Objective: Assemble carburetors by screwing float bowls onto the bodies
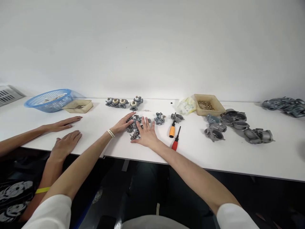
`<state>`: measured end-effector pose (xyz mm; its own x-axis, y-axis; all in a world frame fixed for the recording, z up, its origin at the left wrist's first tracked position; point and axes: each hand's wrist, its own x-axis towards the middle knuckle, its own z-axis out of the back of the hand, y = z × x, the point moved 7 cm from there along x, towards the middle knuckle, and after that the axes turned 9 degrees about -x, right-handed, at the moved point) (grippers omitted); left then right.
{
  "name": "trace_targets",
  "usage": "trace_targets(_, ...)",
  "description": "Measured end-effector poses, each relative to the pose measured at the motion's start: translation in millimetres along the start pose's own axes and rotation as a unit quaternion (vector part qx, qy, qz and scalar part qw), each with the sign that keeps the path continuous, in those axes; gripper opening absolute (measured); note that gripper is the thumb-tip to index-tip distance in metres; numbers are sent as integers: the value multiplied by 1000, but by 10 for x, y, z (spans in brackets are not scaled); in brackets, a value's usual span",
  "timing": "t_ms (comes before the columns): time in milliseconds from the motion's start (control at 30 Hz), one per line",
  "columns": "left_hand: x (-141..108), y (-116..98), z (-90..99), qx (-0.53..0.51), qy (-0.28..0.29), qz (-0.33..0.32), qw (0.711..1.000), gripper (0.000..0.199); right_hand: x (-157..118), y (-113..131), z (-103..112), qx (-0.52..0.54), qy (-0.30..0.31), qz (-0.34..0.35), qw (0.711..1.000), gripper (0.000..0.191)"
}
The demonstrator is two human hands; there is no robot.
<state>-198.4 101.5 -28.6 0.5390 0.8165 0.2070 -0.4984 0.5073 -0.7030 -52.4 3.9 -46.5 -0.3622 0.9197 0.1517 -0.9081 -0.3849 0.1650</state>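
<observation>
My left hand reaches to the left edge of a cluster of small grey metal carburetor parts, its fingers stretched out against them. From the right, my right hand lies with fingers spread over the same cluster and partly hides it. A single carburetor sits just right of my right fingertips. Beyond it lies another grey metal part, with an orange-handled screwdriver touching or partly under it. A red-handled screwdriver rests near my right forearm.
Carburetors with white tops line the back. At left are a blue basket, a shallow tray and another person's hands. Rightward stand a plastic bag, a tub of brass-coloured pieces and several metal castings.
</observation>
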Motion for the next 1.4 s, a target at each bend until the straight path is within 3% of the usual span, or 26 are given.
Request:
trace_targets(200,106,-127,-108,17,-11,-41,999,69,256,-31,-31,-17,-13,-2,1000,111)
trace_targets(400,-131,-186,-153,50,-33,-44,997,62,157,53,113,-58,-73,3,996,83)
trace_targets(633,-614,-144,-211,174,62,-122,975,96,-99,114,155,-76,-85,27,993,81)
trace_targets(967,-670,-235,-263,155,38,-110,981,66,-353,129,234,-108,-67,49,991,60)
trace_targets(1133,-714,-367,-326,190,36,-126,973,38,-468,67,238,-119,-65,21,991,59)
trace_targets(1267,-662,-415,-367,222,-6,-105,969,47,-477,37,214,-120,-59,-3,991,67)
trace_targets(1400,-648,-396,-375,263,-43,-78,961,49,-463,-15,210,-117,-58,-32,991,59)
